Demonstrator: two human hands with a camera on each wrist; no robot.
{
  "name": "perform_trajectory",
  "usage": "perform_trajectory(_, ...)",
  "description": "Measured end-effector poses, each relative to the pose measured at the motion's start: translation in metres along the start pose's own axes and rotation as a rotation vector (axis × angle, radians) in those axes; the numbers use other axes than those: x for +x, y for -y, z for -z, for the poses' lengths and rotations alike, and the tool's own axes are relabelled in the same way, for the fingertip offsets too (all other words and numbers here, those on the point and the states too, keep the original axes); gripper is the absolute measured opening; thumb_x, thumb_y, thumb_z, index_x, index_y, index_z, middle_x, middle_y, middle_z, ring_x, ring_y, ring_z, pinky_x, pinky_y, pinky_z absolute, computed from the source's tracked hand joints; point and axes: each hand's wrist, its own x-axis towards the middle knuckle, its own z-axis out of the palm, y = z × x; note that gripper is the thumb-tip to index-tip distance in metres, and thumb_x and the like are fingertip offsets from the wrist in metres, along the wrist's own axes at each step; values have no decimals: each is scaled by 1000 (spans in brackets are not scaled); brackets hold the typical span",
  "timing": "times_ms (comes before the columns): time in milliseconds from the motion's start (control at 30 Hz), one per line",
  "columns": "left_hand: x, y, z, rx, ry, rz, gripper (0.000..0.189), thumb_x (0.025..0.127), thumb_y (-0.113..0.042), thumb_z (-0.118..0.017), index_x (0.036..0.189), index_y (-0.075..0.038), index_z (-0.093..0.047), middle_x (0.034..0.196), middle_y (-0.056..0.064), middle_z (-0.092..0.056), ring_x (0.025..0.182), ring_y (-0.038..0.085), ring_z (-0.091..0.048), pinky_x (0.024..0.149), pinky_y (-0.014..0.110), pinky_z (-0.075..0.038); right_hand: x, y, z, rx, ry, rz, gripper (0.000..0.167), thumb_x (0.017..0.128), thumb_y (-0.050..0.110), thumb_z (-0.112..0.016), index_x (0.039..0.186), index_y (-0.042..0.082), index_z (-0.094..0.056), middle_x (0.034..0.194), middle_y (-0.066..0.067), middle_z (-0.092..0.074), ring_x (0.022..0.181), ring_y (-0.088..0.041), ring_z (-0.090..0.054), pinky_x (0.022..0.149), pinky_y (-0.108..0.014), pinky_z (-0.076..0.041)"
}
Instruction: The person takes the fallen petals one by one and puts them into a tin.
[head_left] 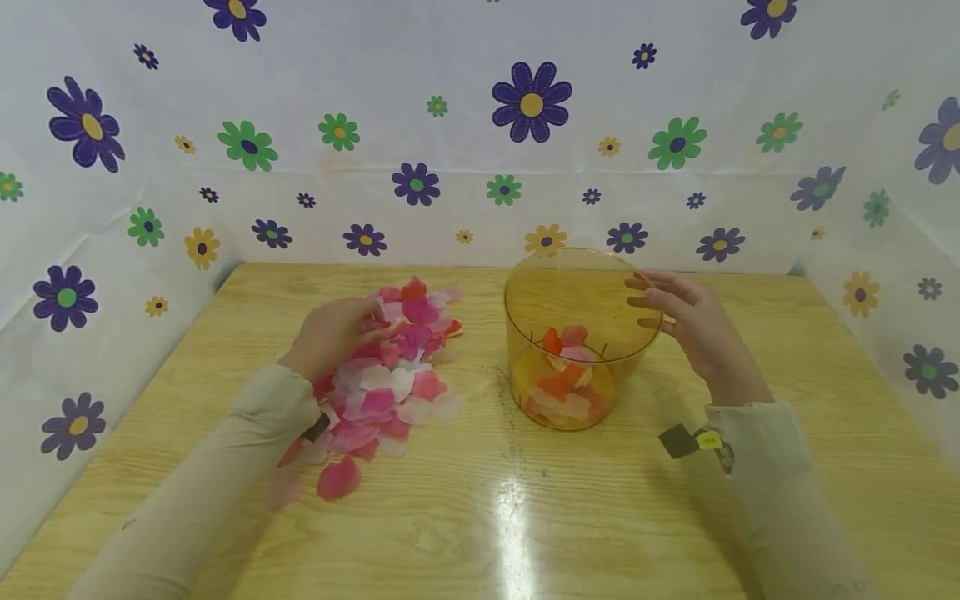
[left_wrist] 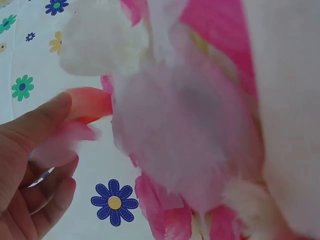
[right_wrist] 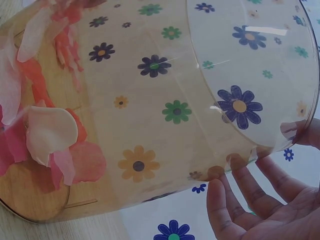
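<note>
Head view. Nearest: yellow tag (head_left: pixel 707 439) at right cuff (head_left: pixel 765 433), marking too small to read. Petal heap (head_left: pixel 375 404), pink, red and white, lay on tabletop (head_left: pixel 435 517), left of amber container (head_left: pixel 522 367). Left hand (head_left: pixel 330 333) at heap, thumb and fingers curled on few petals (left_wrist: pixel 92 105). Container held several petals at bottom; right hand (head_left: pixel 697 325), fingers spread, touched wall near rim. Step, by judgement: gathering petals; next move probably called for lifting them over rim. Farthest: flower-printed cloth (head_left: pixel 457 137), no lettering seen.

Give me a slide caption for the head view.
Left hand at the petals, right hand on the bucket, more petals inside.
</note>
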Motion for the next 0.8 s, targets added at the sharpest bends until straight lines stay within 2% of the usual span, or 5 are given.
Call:
perform_trajectory(267,1,0,1,-56,86,50,36,85,-19,-69,119,-11,-60,109,10,-67,102,28,-62,90,48,-51,0,0,1,-6,2,6,19,98,26,-48,116,26,-55,115,17,-59,104,-2,-57,84,-19,-48)
perform_trajectory(333,2,2,-1,-63,91,41,35,86,-18,-68,118,-12,-60,112,10,-66,105,30,-60,92,49,-50,0,0,1,-9,1,5,19,98,26,-48,116,26,-55,115,17,-59,104,-2,-57,85,-19,-48)
perform_trajectory(433,3,4,-4,-48,71,-15,31,86,-15,-67,116,-12,-60,117,13,-63,109,33,-57,94,51,-48,0,0,1,-13,-2,-1,20,98,27,-49,117,26,-55,115,17,-58,105,-2,-57,85,-19,-48)
perform_trajectory(600,5,1,-11,-13,7,-80,19,84,-10,-68,102,-10,-61,108,14,-58,104,32,-53,94,48,-49,0,-1,1,7,-1,-2,20,98,25,-49,117,25,-55,115,17,-59,104,-2,-58,84,-19,-48)
perform_trajectory(800,2,-15,-6,3,92,-76,21,82,-20,-71,100,-10,-65,96,6,-65,88,22,-58,84,40,-53,1,-1,0,12,2,8,20,98,24,-48,116,26,-56,115,17,-60,104,-2,-58,84,-20,-48)
